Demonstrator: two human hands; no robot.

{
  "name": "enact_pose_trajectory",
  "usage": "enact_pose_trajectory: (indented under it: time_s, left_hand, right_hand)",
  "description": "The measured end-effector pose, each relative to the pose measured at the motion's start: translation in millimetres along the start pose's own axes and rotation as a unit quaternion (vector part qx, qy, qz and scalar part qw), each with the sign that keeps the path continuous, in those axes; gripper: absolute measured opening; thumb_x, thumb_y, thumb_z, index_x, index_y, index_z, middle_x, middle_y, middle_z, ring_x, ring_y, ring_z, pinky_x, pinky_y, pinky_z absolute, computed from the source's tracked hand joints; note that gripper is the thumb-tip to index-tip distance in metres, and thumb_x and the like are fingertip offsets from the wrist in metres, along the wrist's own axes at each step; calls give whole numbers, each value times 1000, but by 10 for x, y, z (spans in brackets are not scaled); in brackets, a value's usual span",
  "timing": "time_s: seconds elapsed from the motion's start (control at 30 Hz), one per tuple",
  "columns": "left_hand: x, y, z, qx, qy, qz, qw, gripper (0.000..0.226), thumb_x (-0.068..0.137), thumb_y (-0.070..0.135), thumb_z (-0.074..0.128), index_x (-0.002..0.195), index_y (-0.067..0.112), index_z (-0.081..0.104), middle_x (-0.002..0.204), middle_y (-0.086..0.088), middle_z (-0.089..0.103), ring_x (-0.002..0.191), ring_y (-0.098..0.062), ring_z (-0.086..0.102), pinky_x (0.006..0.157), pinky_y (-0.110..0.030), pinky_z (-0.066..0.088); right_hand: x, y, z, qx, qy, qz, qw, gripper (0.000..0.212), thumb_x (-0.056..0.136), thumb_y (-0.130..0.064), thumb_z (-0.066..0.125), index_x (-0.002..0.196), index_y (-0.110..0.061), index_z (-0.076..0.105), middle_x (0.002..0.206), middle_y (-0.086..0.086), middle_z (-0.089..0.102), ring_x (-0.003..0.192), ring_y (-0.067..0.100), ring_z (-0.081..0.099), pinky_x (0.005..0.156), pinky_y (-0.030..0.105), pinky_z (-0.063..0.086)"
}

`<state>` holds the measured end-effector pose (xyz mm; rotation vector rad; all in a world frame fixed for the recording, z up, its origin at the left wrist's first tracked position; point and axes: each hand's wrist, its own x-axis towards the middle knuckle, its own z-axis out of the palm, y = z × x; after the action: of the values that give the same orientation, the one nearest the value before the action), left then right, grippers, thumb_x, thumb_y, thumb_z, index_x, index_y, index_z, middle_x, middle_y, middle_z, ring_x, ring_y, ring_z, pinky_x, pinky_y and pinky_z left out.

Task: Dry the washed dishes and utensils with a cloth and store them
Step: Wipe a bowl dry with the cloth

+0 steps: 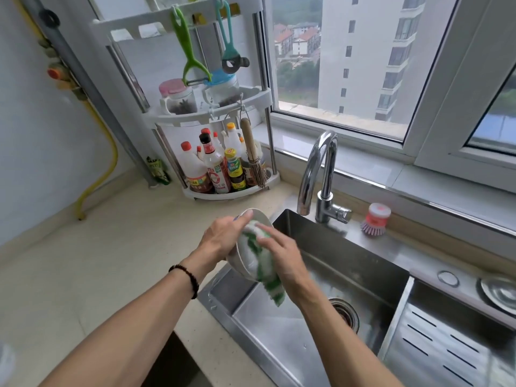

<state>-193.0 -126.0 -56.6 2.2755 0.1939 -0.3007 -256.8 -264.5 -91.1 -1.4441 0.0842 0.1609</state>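
Over sink, left hand tilting bowl rightward, right hand pressing cloth inside

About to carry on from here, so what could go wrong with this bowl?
The left hand holds the tilted bowl by its rim over the sink edge; a wet slip could likely drop it. The cloth under the right hand trails toward the sink and might pick up water.
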Motion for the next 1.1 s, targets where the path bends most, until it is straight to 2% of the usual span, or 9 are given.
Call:
enact_pose_trajectory:
  time_s: [0.13, 0.23, 0.27, 0.43, 0.53, 0.6, 0.77, 0.93, 1.1]
  left_hand:
    - [5, 18, -57, -8, 10, -10, 1000, 83, 69, 81, 48, 91, 4, 67, 83, -10, 68, 75, -27, 59, 68, -37, 40]
    - [-10, -52, -92, -23, -5, 1, 1000, 75, 69, 77, 51, 91, 7, 69, 90, -13, 70, 77, -27, 61, 68, -36, 42]
    - [-16, -80, -76, -28, -1, 10, 1000, 72, 71, 75, 52, 88, 7, 67, 89, -13, 70, 76, -27, 61, 68, -35, 42]
    - [-55, -30, -62, -18, 56, 33, 998, 52, 84, 66, 57, 69, 17, 54, 71, -3, 58, 69, -23, 52, 64, -33, 34]
    - [-69, -49, -154, -9, -4, 43, 999, 49, 72, 67, 55, 69, 18, 55, 71, -3, 57, 69, -23, 53, 65, -34, 35]
    - [-93, -91, -128, -14, -6, 45, 999, 55, 71, 67, 54, 73, 13, 60, 74, -4, 63, 71, -24, 58, 66, -33, 39]
    - [-114, -113, -21, 13, 50, 59, 997, 67, 72, 70, 50, 87, 8, 69, 84, -10, 70, 81, -28, 64, 67, -35, 42]
    - [-114, -149, -84, -43, 20, 59, 997, 59, 72, 66, 53, 81, 9, 66, 80, -9, 68, 74, -25, 61, 65, -33, 41]
    - [-128, -97, -107, -71, 46, 54, 995, 52, 71, 67, 55, 67, 15, 58, 65, 2, 57, 68, -21, 53, 62, -32, 34]
  right_hand:
    - [-53, 141, 122, -318, -190, -92, 924, 56, 85, -44, 68, 138, -29, 55, 129, -3, 56, 104, 17, 60, 93, 35, 51]
    - [35, 181, -49, -569, -206, -97, 790, 76, 89, -25, 66, 156, -35, 29, 164, 0, 23, 136, 28, 46, 112, 39, 40]
    - [50, 172, -76, -586, -200, -91, 780, 78, 90, -16, 62, 157, -34, 26, 167, 0, 14, 144, 28, 37, 115, 37, 34]
    - [-80, 78, 173, -434, -219, -121, 865, 80, 79, 4, 53, 150, -28, 39, 157, 0, 32, 103, 31, 56, 82, 41, 49]
    - [-82, 224, 47, -538, -222, -150, 799, 86, 85, 2, 55, 158, -27, 20, 166, 5, 15, 133, 33, 42, 109, 43, 38]
    - [-53, 284, -54, -613, -193, -147, 752, 91, 88, 1, 56, 161, -22, 7, 168, 9, 3, 154, 30, 11, 124, 42, 10]
    - [-163, 243, 191, -456, -225, -122, 852, 90, 79, 11, 45, 158, -27, 22, 167, 3, 13, 137, 40, 39, 115, 48, 35]
    - [-19, 302, -46, -596, -156, -148, 774, 87, 88, -2, 56, 161, -20, 12, 168, 12, 5, 154, 29, 8, 122, 35, -6]
    - [-149, 214, 150, -454, -210, -192, 844, 81, 81, -13, 70, 153, -26, 35, 165, -4, 22, 134, 26, 44, 115, 36, 32]
